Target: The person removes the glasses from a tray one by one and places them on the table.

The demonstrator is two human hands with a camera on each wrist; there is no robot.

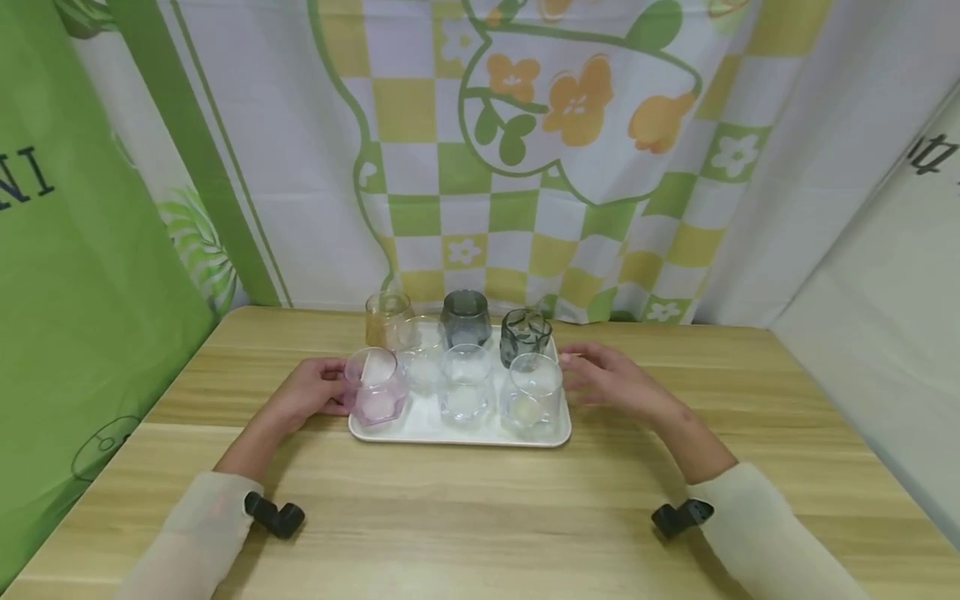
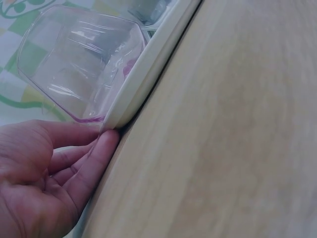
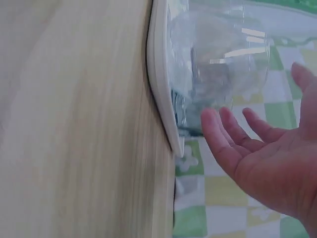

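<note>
Left hand (image 1: 315, 392) fingers curled at smooth white tray (image 1: 450, 435) | right hand (image 1: 607, 379) fingers spread | faceted glasses

The surface (image 1: 480, 517) is pale wood-grain, smooth with a soft sheen. On it sits a white tray (image 1: 420, 433), smooth and matt-looking like plastic, carrying clear, glossy tumblers: a pink-tinted one (image 1: 375, 387), a smoky grey one (image 1: 465, 318), an amber one (image 1: 386, 317). Behind hangs printed cloth (image 1: 525, 150).

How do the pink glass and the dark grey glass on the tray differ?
The pink glass stands in the front row at the tray's left corner, touched by the left hand; the dark grey glass stands in the back row, untouched. Pink is pale and see-through, grey darker. Both stand upright.
</note>
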